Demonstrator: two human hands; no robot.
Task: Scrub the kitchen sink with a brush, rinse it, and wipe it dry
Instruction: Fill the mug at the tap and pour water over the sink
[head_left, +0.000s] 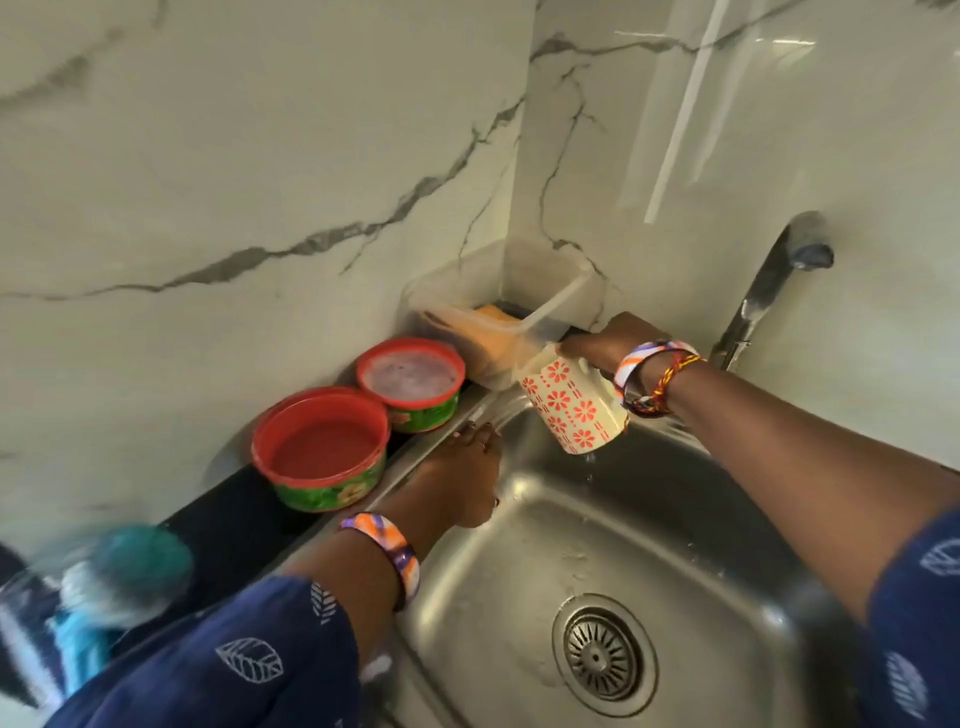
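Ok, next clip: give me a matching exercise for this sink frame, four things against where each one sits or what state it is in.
Things:
1. patterned cup
2. left hand
3. drain strainer
4. clear plastic box

Places or states:
A. in the wall corner on the counter
B. in the basin floor
C. tipped, held by the right hand
D. resting flat on the sink's left rim

Pairs: 1-C, 2-D, 3-B, 4-A

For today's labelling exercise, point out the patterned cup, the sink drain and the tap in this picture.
patterned cup (569, 410), head view, on its flowered side wall.
sink drain (602, 656), head view, on the middle of the metal strainer.
tap (769, 291), head view, on the middle of its slanted metal spout.
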